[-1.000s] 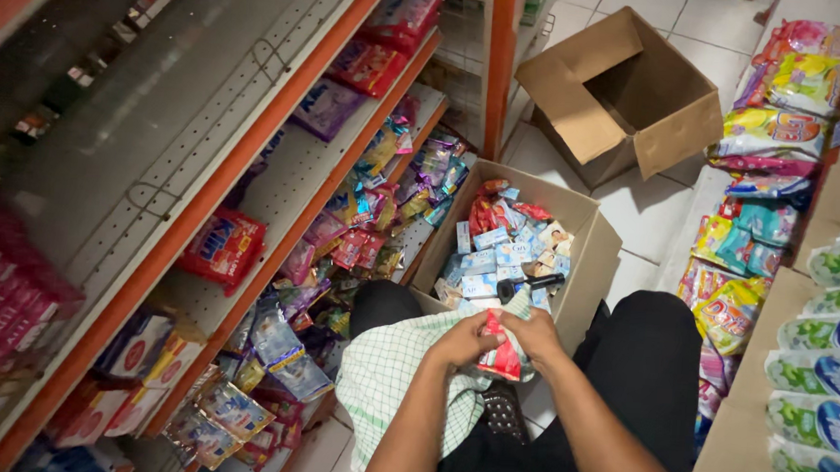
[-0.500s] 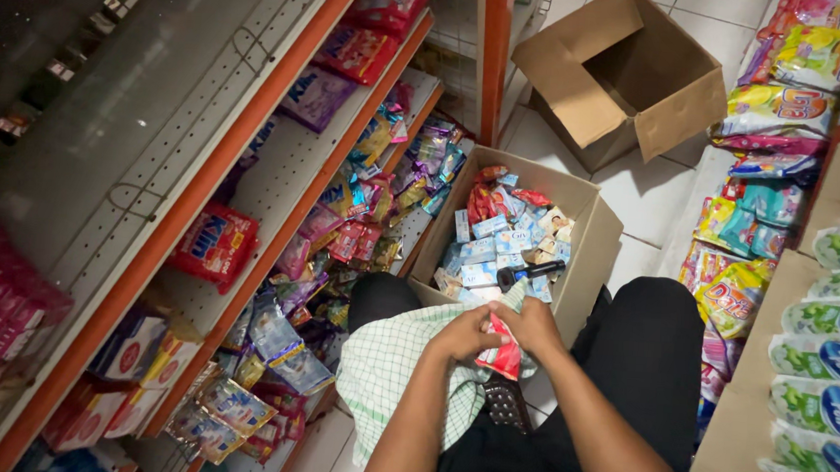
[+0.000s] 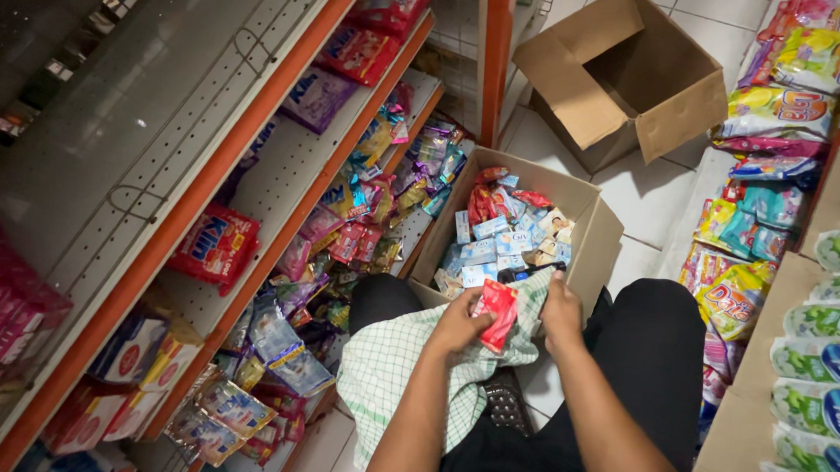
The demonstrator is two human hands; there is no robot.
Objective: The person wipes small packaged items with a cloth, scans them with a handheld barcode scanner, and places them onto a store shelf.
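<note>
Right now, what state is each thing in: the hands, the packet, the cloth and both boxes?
Left hand: closed on the red packet.
Right hand: gripping the cloth's edge near the box.
Red packet: held upright above the cloth, crinkled.
Checked cloth: draped over the lap, rumpled.
Near cardboard box: open, filled with small packets.
Far cardboard box: open, tipped, flaps out, nothing visible inside.
Orange shelves: partly stocked with sachets.
</note>
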